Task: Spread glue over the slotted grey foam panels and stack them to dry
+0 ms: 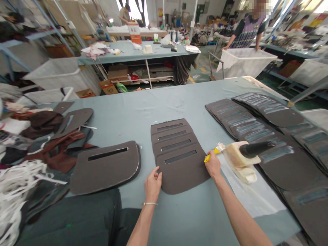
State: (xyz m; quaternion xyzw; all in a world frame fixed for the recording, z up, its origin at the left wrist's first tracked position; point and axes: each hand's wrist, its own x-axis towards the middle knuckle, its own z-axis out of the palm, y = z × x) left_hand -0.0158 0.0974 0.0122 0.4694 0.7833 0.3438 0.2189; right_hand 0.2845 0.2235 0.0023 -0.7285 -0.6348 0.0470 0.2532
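In front of me lies a set of overlapping dark grey-brown panels (pixel 176 177), fanned so that several slots show in rows. My left hand (pixel 153 186) is at their lower left edge, fingers curled and thumb against the rim. At the right edge, my right hand (pixel 213 165) grips a brush by its yellow handle (pixel 208 158); the pale bristle end points up and right. Just beyond the brush is a cream plastic container (pixel 234 155) with a black conical spout (pixel 256 149), lying on a white sheet (pixel 266 201).
Left is a stack of single-slot panels (pixel 105 172), beside dark fabric (pixel 71 218) and white strips (pixel 15 198). Fanned panels with shiny smears (pixel 276 167) cover the right side. Behind the blue-green table (pixel 174 102), a person (pixel 246 32) stands at a white bin (pixel 243 63).
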